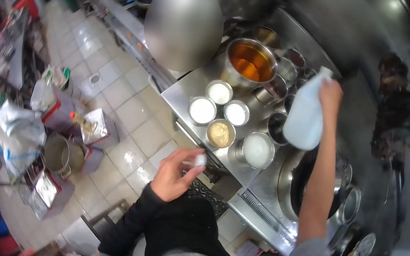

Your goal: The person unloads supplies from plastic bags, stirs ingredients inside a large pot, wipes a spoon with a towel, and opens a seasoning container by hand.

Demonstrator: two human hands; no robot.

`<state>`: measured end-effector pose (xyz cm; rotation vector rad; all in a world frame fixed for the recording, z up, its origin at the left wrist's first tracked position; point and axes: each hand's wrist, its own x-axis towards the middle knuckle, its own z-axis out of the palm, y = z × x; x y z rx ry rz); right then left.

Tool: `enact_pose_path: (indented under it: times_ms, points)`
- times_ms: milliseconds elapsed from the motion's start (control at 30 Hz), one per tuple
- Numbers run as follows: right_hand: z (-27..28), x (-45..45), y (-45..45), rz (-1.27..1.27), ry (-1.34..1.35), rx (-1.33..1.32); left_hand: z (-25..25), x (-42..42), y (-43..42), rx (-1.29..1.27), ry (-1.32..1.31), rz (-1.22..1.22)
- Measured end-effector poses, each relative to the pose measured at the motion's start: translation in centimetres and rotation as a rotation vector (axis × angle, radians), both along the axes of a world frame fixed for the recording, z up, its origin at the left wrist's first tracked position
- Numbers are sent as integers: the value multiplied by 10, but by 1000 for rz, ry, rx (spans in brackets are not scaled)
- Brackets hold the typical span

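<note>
My right hand [331, 96] is closed around the upper part of a large translucent white plastic bottle [304, 117], held tilted a little above the steel counter. Between the thumb and fingers of my left hand [173, 175] is a small white bottle cap [200, 160], in front of the counter's edge. Close to that hand stands a steel bowl of pale yellow powder [220, 134]. Bowls of white powder [202, 110] are grouped beside it. A larger pot of whitish contents [257, 151] sits below the bottle and to its left.
A deep steel pot of amber liquid [250, 64] stands behind the bowls. A wok [289, 187] is at the right, under my right forearm. Tins with foil-like tops [93, 126] and a metal pot [64, 155] stand on the left over the tiled floor [133, 126].
</note>
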<state>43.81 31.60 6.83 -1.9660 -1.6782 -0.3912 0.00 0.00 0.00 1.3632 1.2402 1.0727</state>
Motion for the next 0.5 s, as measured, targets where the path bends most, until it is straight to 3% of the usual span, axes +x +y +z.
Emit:
enact_pose_path:
  times_ms: [67, 100, 167, 267, 367, 500]
  points:
    - [25, -35, -83, 110, 410, 158, 41, 23, 11, 123, -89, -1]
    - [96, -50, -125, 173, 322, 144, 46, 60, 13, 245, -336, 36]
    - [74, -98, -187, 342, 720, 116, 77, 48, 20, 419, -225, 90]
    - [38, -160, -247, 560, 510, 191, 107, 54, 30, 749, -120, 285]
    - [28, -207, -282, 725, 312, 92, 113, 46, 24, 783, 85, 343]
    - [4, -251, -278, 919, 458, -50, 110, -5, 1, 594, 307, 327]
